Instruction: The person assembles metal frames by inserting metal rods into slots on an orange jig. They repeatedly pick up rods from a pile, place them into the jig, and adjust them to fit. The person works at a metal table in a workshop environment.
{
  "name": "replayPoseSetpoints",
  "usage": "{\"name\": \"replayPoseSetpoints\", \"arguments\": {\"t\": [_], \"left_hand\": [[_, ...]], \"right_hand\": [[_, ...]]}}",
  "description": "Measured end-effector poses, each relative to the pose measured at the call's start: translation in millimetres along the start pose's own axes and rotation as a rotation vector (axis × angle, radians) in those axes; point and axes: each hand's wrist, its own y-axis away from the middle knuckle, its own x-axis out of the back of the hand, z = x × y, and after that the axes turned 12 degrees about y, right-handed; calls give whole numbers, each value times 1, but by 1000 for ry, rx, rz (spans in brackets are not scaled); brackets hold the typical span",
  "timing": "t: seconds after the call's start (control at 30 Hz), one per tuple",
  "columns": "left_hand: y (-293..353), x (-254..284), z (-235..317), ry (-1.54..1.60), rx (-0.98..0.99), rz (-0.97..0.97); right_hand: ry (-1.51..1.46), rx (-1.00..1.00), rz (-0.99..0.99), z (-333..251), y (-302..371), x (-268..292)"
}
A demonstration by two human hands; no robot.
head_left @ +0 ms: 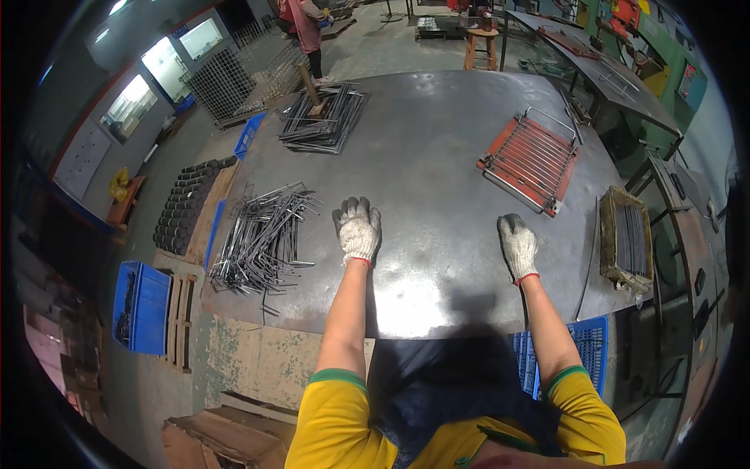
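Note:
My left hand (358,228), in a pale knit glove with grey-coated fingers, rests palm down on the metal table (430,164), fingers stretched out and holding nothing. A loose heap of bent metal rods (264,238) lies to its left. My right hand (516,244), gloved the same way, also lies on the tabletop with its fingers extended. Beyond it sits a red jig (531,163) with several parallel metal rods across it and a bent wire handle at its far end. A neater stack of bent rod frames (324,125) surrounds an upright post at the far left.
A worn box of dark rods (627,238) stands at the table's right edge, with a long thin rod (587,262) beside it. Blue crates (142,307) and wooden pallets (181,320) are on the floor at left. Another person (306,23) stands beyond the table near a wire cage (226,82).

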Motion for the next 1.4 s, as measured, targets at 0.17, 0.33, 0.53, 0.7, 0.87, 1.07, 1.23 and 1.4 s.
{"name": "replayPoseSetpoints", "arguments": {"t": [0.17, 0.33, 0.53, 0.7, 0.87, 1.07, 1.23, 1.4], "left_hand": [[1, 3, 4, 16, -5, 28], [3, -4, -5, 42, 36, -6], [3, -7, -4, 22, 4, 17], [4, 2, 1, 66, -9, 11], [2, 2, 5, 45, -20, 9], [1, -2, 0, 27, -23, 12], [2, -2, -1, 49, -44, 32], [2, -1, 2, 42, -17, 11]], "right_hand": [[-19, -55, -40, -4, 1, 5], [-39, -34, -23, -5, 2, 3], [-35, -22, 9, -3, 3, 4], [-35, -11, -50, -4, 3, 8], [6, 57, -29, 5, 3, 1], [-8, 13, -81, 0, 2, 1], [-15, 31, -44, 0, 3, 3], [-14, 47, -14, -2, 4, 7]]}}
